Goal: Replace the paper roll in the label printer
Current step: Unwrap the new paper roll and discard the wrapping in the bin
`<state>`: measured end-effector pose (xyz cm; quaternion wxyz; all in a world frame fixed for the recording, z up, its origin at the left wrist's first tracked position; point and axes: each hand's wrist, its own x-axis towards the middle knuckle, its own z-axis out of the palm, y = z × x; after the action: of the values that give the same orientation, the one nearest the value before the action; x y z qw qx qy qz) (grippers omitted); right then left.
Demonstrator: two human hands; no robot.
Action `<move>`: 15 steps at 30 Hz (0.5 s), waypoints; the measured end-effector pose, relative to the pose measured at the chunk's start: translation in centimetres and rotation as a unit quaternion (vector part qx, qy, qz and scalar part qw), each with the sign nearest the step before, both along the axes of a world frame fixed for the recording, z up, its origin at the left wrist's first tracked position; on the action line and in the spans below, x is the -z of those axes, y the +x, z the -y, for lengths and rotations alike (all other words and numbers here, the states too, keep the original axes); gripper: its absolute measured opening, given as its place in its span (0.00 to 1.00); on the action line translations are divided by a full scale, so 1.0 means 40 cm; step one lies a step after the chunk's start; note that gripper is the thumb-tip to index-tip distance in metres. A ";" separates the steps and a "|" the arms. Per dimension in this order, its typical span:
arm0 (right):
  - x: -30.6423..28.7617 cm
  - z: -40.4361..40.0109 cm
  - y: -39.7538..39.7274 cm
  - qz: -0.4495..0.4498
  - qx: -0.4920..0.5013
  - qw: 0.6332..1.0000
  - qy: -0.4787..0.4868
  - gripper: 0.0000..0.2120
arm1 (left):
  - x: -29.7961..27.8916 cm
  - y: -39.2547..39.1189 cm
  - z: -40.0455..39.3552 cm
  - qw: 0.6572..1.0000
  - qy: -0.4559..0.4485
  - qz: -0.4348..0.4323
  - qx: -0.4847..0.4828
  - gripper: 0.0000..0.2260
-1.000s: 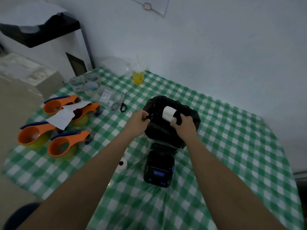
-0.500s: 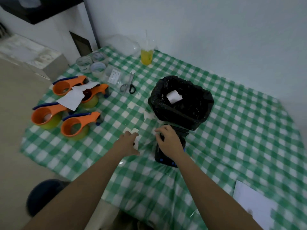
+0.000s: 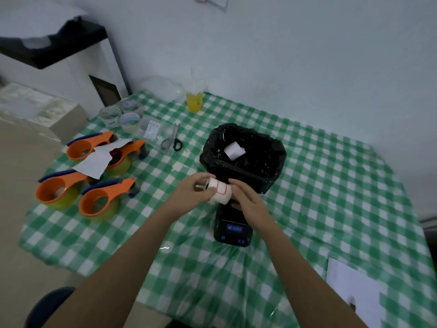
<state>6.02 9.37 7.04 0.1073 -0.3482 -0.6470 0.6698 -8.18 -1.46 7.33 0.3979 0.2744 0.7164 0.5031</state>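
A white label roll (image 3: 220, 191) with red-framed labels hangs just above the black label printer (image 3: 233, 229), which lies on the green checked tablecloth. My left hand (image 3: 192, 191) grips the roll from its left end. My right hand (image 3: 246, 201) touches the roll's right side with its fingers spread, over the printer's top. Behind them a bin lined with a black bag (image 3: 243, 157) holds an old white paper roll (image 3: 234, 150).
Several orange tape dispensers (image 3: 99, 200) and a loose sheet of paper lie at the left. Scissors (image 3: 171, 140), clear tape rolls and a cup of yellow drink (image 3: 194, 101) stand at the back. A white sheet (image 3: 352, 290) lies near the front right edge.
The old roll went into the bin a second ago. My left hand then took the new label roll off the cloth and lifted it above the printer; my right hand joined it.
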 end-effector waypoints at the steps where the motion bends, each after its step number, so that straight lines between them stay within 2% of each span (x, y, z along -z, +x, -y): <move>1: -0.017 0.001 0.002 -0.016 0.008 1.000 -0.019 0.13 | -0.017 0.009 -0.009 1.000 0.015 0.018 0.002 0.11; 8: -0.089 -0.004 0.019 -0.101 0.082 0.991 -0.014 0.08 | -0.094 0.055 -0.037 0.997 0.041 0.062 0.022 0.13; 11: -0.122 -0.013 0.027 -0.120 0.098 0.988 -0.012 0.07 | -0.132 0.062 -0.040 0.995 0.058 0.043 0.062 0.15; 15: -0.155 -0.020 0.029 -0.146 0.104 0.984 -0.005 0.07 | -0.169 0.065 -0.051 0.995 0.081 0.015 0.064 0.13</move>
<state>7.19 10.16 13.25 0.2677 -0.3126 -0.5818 0.7016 -5.57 0.57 14.08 0.4166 0.3432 0.6483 0.5369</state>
